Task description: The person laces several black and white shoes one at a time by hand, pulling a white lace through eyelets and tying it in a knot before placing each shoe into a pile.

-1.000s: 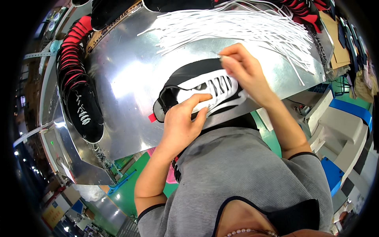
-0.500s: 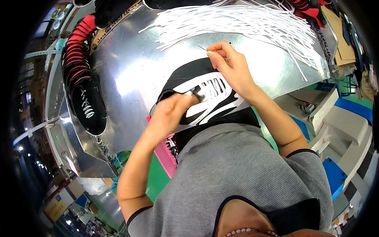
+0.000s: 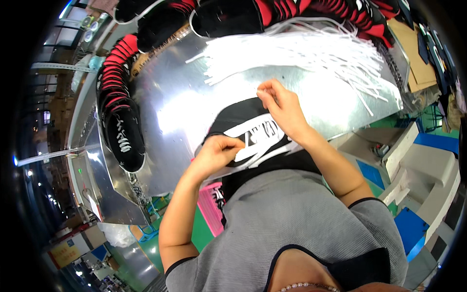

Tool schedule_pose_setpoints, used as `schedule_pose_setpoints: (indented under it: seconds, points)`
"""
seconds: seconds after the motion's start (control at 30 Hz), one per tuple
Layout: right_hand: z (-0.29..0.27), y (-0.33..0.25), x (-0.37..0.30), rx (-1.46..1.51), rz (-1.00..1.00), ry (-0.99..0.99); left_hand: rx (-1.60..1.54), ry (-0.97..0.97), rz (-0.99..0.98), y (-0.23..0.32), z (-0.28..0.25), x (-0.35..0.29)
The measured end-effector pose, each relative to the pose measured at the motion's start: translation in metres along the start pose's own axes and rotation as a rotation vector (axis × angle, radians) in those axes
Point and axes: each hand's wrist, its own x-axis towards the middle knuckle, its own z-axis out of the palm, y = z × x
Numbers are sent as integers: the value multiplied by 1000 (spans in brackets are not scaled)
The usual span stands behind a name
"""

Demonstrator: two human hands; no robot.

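A black shoe upper (image 3: 238,113) with a white lacing panel lies at the near edge of the metal table, just in front of my body. White lace (image 3: 262,135) runs in slanting rows through its panel. My left hand (image 3: 211,155) is closed in a pinch at the left end of the panel, thumb and fingertips on the upper. Above the upper's far right side, my right hand (image 3: 286,109) is raised with thumb and forefinger pressed together. Whatever sits in that pinch is too small to make out against the glare.
Loose white shoelaces (image 3: 301,51) spread across the far side of the table (image 3: 163,92). A row of nested black and red uppers (image 3: 121,131) lines its left edge, with more uppers (image 3: 226,19) along the back. Below the table edge is a pink basket (image 3: 210,207).
The view has shifted, so the table sits lower in the picture. My left hand, blurred before, now pinches steadily at the panel. The thin pin-like tool seen at my right fingertips no longer shows.
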Motion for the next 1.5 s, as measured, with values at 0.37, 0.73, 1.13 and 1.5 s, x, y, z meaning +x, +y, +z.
schedule_pose_setpoints:
  seconds: [0.37,0.73,1.13,1.5]
  points:
    - [17,-10,-1,194,50,-138,-1002,576,289,-83,62,-61]
    - [60,-16,58,-118,-123,-198,-939,936,722,5,-34,-138]
    - [132,14,215,-951,-532,-318,723,1536,-62,-140,-314,26]
    - [77,-154,104,780,-105,-896,404,994,758,21,-156,165]
